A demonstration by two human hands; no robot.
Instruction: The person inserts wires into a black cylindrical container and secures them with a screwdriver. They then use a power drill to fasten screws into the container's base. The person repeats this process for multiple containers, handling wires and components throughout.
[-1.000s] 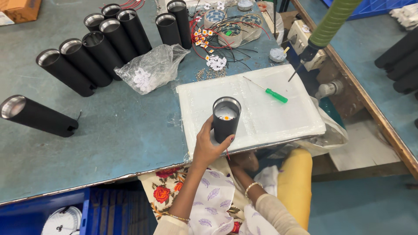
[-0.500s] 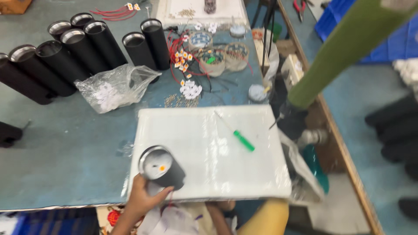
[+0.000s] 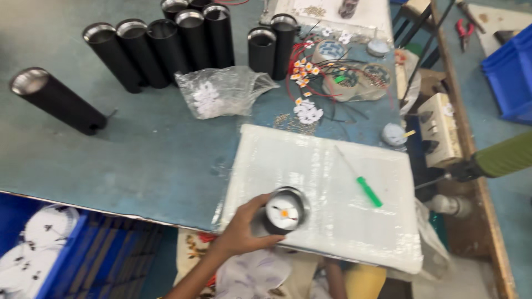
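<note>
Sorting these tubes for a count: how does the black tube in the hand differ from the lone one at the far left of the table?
The held black tube is gripped by the left hand over the white pad; the lone black tube stands untouched on the table. The held black tube's open end shows a white disc with an orange spot; the lone black tube's end shows only a shiny rim. Both are black cylinders.

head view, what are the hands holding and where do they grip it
The left hand grips a black tube around its side wall, open end facing up, over the white board. The right hand is not in view.
</note>
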